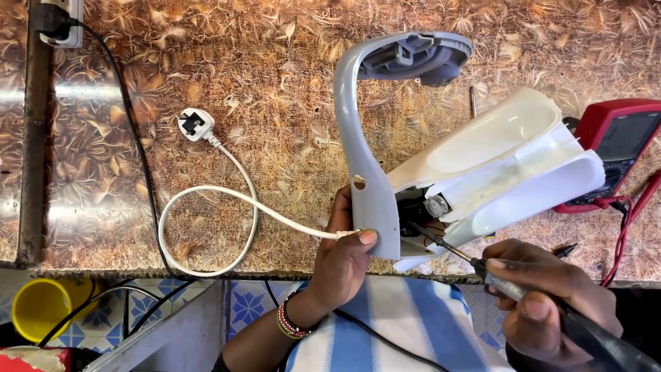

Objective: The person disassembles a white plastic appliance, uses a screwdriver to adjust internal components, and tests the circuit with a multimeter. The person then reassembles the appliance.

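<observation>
A grey and white appliance body (pixel 482 165) lies tilted on the brown patterned worktop (pixel 275 103), its grey curved arm (pixel 361 158) rising to a round grey head (pixel 416 56). My left hand (pixel 348 255) grips the lower end of the grey arm, thumb on its edge. My right hand (pixel 544 300) holds a black-handled screwdriver (pixel 482 270); its tip reaches into the opened base by a small round part (pixel 436 205). A white power cord (pixel 206 213) loops from the base to a white plug (pixel 195 125).
A red multimeter (pixel 620 148) with red leads (pixel 623 234) sits at the right edge. A black cable (pixel 134 138) runs from a wall socket (pixel 58 24) at top left. A yellow cup (pixel 38 306) stands below the worktop's front edge.
</observation>
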